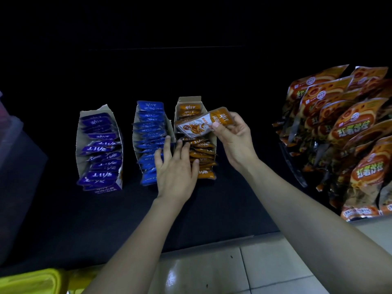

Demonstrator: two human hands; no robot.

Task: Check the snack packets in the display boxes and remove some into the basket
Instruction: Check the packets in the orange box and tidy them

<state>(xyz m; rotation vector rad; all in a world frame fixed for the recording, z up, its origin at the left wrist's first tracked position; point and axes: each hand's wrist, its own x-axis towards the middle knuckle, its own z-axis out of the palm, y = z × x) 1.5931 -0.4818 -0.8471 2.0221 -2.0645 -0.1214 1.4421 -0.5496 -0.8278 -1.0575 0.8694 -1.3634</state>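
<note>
Three cardboard display boxes stand in a row on a dark shelf: one with purple packets point(99, 149), one with blue packets point(149, 136), one with orange packets point(200, 154). My right hand point(233, 136) pinches a single orange-and-white snack packet point(201, 124), lifted just above the orange box. My left hand point(176, 166) lies with straight fingers spread across the near ends of the blue and orange rows, touching the packets. A yellow basket point(31, 281) shows at the bottom left corner.
Large orange snack bags point(347, 136) hang or lean in a dense stack at the right. A pale translucent container point(10, 141) sits at the far left. The shelf's front edge point(212, 244) meets a tiled floor point(254, 272) below. The shelf's back is dark.
</note>
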